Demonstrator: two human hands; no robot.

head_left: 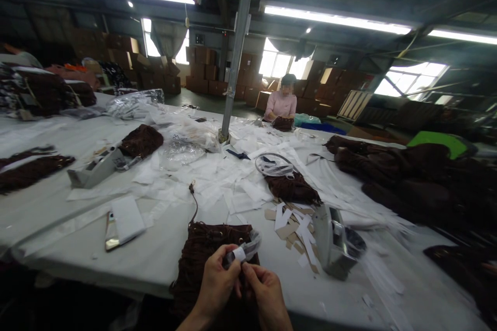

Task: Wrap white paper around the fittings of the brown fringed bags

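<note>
A dark brown fringed bag point(202, 242) lies at the table's near edge, its thin cord with a tassel reaching away over the table. Above it, my left hand point(216, 280) is closed around a strap wrapped in clear plastic point(254, 242), with a small white paper piece point(239, 254) around or on it. My right hand point(266, 289) is beside it, thumb and fingers pinched together just below the white piece. Whatever those fingertips hold is too small or hidden to make out. The lower part of the bag is partly covered by my hands.
A grey tape dispenser point(330, 248) stands right of my hands, near paper strips point(297, 230). Another dispenser point(97, 166) and a phone point(112, 230) under white paper lie left. Brown bags point(293, 187) and dark brown material point(411, 176) surround the workspace. Beyond a metal post point(235, 51), a person point(281, 106) handles a brown item.
</note>
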